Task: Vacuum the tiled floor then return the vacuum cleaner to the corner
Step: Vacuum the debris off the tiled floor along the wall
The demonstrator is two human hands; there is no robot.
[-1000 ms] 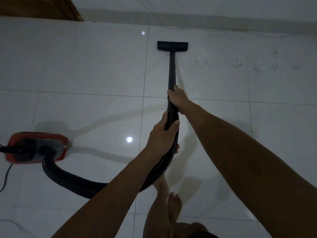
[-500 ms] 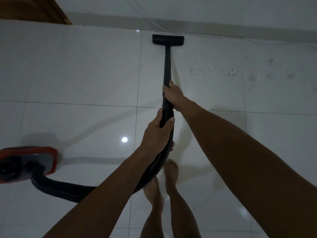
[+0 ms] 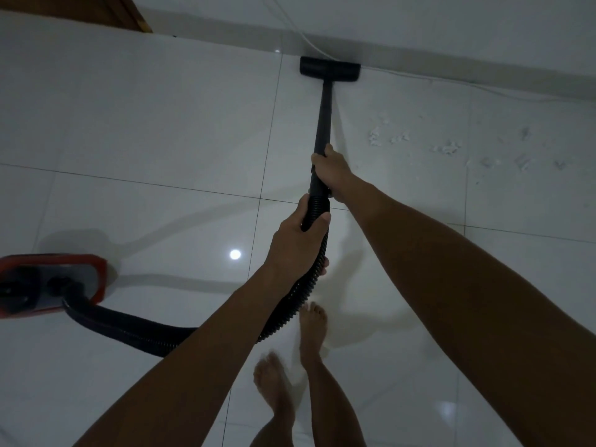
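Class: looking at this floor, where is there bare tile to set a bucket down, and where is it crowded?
Bare tile lies left of the wand, between the wooden door frame and the red vacuum body. Crowded: white debris right of the wand, a thin cable along the wall, hose and feet near the person.

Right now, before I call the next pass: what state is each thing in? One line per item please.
floor nozzle: flat on the tiles, against the wall base
wand: tilted, gripped at its lower end
right hand: grips the wand
left hand: grips the hose
hose: curved along the floor to the canister
canister: sitting on the floor at left
white debris: still on the tiles right of the wand
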